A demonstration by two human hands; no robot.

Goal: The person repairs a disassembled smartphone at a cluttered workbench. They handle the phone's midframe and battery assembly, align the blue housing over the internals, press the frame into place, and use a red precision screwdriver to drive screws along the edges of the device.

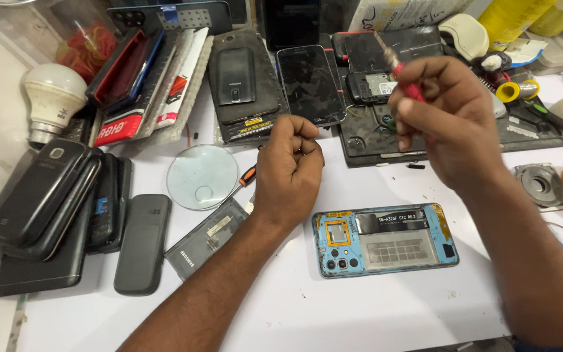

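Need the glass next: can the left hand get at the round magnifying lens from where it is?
Probably yes. The left hand is closed in a fist just right of the round lens, with only a small orange-handled screwdriver lying between them, and nothing covers the lens.

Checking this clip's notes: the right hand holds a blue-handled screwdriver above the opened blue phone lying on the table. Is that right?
Not quite: the head view shows the screwdriver handle is red, not blue. The right hand does hold it above the opened blue phone on the table.
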